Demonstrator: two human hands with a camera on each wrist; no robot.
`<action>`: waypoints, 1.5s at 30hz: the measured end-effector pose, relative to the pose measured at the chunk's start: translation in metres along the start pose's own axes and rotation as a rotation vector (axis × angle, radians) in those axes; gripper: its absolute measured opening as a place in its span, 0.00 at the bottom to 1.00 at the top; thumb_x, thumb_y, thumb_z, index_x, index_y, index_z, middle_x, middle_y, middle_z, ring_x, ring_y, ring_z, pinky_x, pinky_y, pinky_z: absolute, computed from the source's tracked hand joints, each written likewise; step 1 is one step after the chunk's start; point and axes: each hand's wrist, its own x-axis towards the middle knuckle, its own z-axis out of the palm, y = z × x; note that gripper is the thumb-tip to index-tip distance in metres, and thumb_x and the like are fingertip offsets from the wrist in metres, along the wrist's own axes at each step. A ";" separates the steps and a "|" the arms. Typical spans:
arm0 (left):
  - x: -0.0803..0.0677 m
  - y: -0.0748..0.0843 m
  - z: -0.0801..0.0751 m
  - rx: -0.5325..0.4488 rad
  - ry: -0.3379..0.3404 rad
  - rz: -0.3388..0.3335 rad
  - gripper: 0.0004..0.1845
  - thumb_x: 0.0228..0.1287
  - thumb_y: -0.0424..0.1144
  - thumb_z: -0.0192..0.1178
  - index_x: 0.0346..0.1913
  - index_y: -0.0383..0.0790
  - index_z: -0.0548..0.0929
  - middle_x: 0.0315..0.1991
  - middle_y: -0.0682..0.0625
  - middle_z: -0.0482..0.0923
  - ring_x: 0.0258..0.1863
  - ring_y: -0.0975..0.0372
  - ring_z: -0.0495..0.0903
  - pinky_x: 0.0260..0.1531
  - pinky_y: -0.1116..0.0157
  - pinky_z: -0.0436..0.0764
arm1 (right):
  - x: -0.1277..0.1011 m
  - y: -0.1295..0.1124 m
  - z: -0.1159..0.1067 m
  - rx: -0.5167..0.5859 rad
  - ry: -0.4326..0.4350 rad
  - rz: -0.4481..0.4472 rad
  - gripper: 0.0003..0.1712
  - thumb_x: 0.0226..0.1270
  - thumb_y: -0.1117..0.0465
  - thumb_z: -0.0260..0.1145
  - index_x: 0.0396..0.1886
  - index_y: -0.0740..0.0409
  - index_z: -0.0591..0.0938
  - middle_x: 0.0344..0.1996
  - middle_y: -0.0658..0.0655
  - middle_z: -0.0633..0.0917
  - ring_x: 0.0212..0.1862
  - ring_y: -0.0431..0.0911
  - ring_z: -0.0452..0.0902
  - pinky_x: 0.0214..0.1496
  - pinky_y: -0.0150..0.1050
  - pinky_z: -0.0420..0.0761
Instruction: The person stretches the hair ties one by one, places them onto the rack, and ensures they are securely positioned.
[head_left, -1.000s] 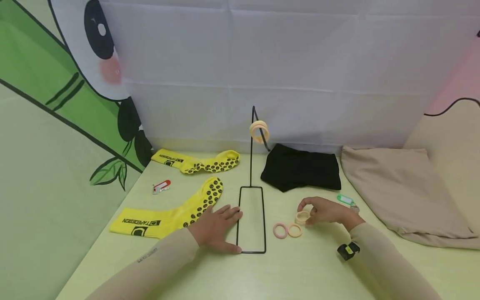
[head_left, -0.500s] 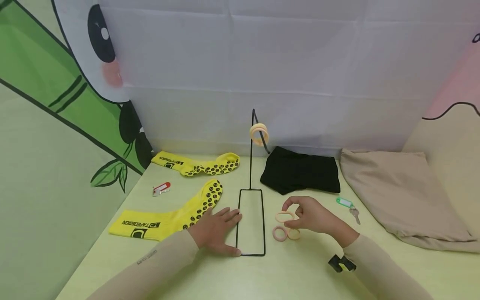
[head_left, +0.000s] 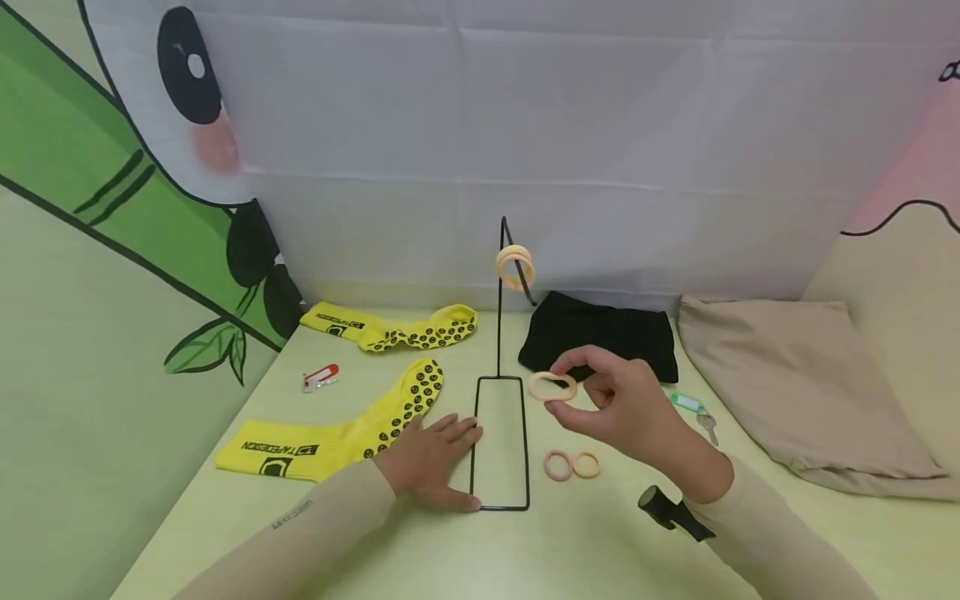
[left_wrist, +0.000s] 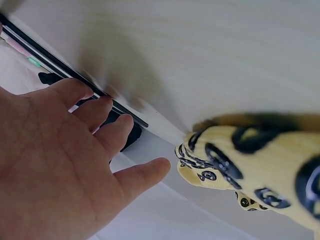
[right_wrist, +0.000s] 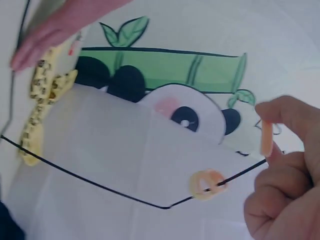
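My right hand (head_left: 611,400) is raised above the table and pinches a peach hair ring (head_left: 552,387) between thumb and fingers; the right wrist view shows the same ring (right_wrist: 266,138) edge-on. A black wire stand (head_left: 501,375) rises from a rectangular base, and two peach rings (head_left: 516,266) hang on its hook (right_wrist: 207,184). Two more rings (head_left: 572,465) lie on the table below my right hand. My left hand (head_left: 427,458) lies flat on the table with straight fingers, touching the left side of the stand's base (left_wrist: 75,75).
Two yellow socks (head_left: 352,425) (head_left: 397,327) lie left of the stand. A red key tag (head_left: 321,377) sits near them. Folded black cloth (head_left: 600,337), a green key tag (head_left: 686,402) and a beige cushion (head_left: 802,383) are at the right.
My right hand picked one ring off the table and lifted it up and left toward the stand. Left hand has stayed put.
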 end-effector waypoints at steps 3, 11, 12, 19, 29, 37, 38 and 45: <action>-0.001 0.000 -0.001 -0.003 0.000 -0.002 0.54 0.46 0.79 0.44 0.73 0.51 0.52 0.74 0.53 0.48 0.72 0.53 0.51 0.63 0.38 0.52 | 0.015 -0.010 -0.004 -0.041 0.179 -0.163 0.14 0.49 0.58 0.72 0.34 0.59 0.80 0.04 0.45 0.55 0.11 0.31 0.45 0.13 0.24 0.48; -0.001 -0.001 0.000 0.001 0.008 0.000 0.54 0.47 0.79 0.44 0.73 0.51 0.51 0.74 0.53 0.48 0.72 0.53 0.51 0.63 0.38 0.52 | 0.051 -0.019 -0.003 -0.176 0.289 -0.185 0.16 0.51 0.60 0.70 0.39 0.61 0.79 0.05 0.44 0.55 0.10 0.32 0.46 0.14 0.27 0.48; 0.000 -0.001 0.001 0.004 0.009 0.001 0.54 0.46 0.79 0.43 0.73 0.51 0.51 0.74 0.54 0.48 0.72 0.53 0.51 0.63 0.38 0.52 | 0.055 -0.017 -0.002 -0.196 0.270 -0.146 0.18 0.50 0.61 0.71 0.41 0.60 0.79 0.05 0.44 0.55 0.10 0.32 0.46 0.13 0.27 0.48; 0.003 -0.002 0.006 -0.002 0.000 0.001 0.54 0.46 0.80 0.43 0.73 0.52 0.52 0.74 0.55 0.49 0.72 0.54 0.51 0.63 0.38 0.53 | 0.064 0.001 0.007 -0.282 0.145 0.102 0.27 0.54 0.57 0.70 0.55 0.56 0.75 0.05 0.45 0.56 0.08 0.37 0.47 0.12 0.30 0.49; 0.002 -0.002 0.003 0.001 -0.014 -0.009 0.54 0.46 0.80 0.42 0.73 0.54 0.50 0.74 0.56 0.47 0.73 0.55 0.50 0.64 0.38 0.52 | 0.039 0.017 0.003 -0.213 0.068 0.211 0.27 0.51 0.57 0.73 0.52 0.53 0.76 0.07 0.43 0.54 0.10 0.34 0.46 0.14 0.31 0.53; 0.001 -0.003 0.001 -0.012 -0.020 -0.009 0.54 0.46 0.80 0.44 0.73 0.53 0.51 0.74 0.55 0.48 0.73 0.54 0.50 0.64 0.38 0.52 | 0.011 0.042 0.011 0.073 -0.134 0.526 0.23 0.51 0.58 0.73 0.49 0.50 0.79 0.09 0.46 0.54 0.12 0.37 0.47 0.17 0.33 0.57; 0.001 -0.003 0.001 -0.013 -0.021 -0.009 0.54 0.46 0.80 0.44 0.73 0.53 0.51 0.74 0.55 0.48 0.73 0.54 0.50 0.64 0.38 0.52 | 0.007 0.046 0.013 0.116 -0.156 0.565 0.23 0.50 0.58 0.73 0.49 0.51 0.79 0.09 0.47 0.53 0.12 0.37 0.46 0.17 0.33 0.56; 0.001 -0.003 0.000 -0.008 -0.015 -0.004 0.54 0.46 0.80 0.43 0.73 0.53 0.51 0.74 0.55 0.48 0.73 0.54 0.50 0.64 0.38 0.52 | -0.021 0.075 0.025 0.344 -0.308 0.718 0.26 0.50 0.63 0.73 0.51 0.58 0.78 0.10 0.46 0.53 0.14 0.38 0.45 0.16 0.32 0.54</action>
